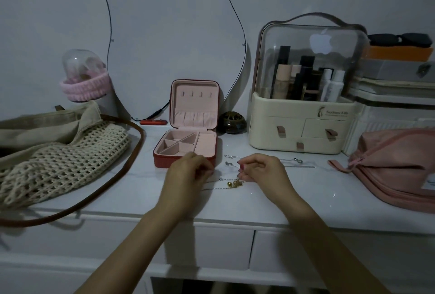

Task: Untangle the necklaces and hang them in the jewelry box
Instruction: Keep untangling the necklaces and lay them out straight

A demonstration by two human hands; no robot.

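Working near the front edge of the white marble-look desk [235, 202], the left hand [188, 173] and the right hand [261, 171] both have their fingers curled in toward a tangle of thin silver and gold necklace chains [231, 182] lying between them. Each hand seems to pinch a strand, though the chains are too fine to tell just where the fingertips close. More loose silver chains [229, 160] lie just behind the tangle. A small red jewelry box with a pale pink lining [188, 143] stands open at the desk's middle, its raised lid showing a row of bare hooks. A cream crochet bag with a brown strap [58, 159] covers the left end, a cream cosmetics organiser with a clear dome [303, 114] sits toward the back right, and a pink zipped pouch [397, 166] rests at the right edge.
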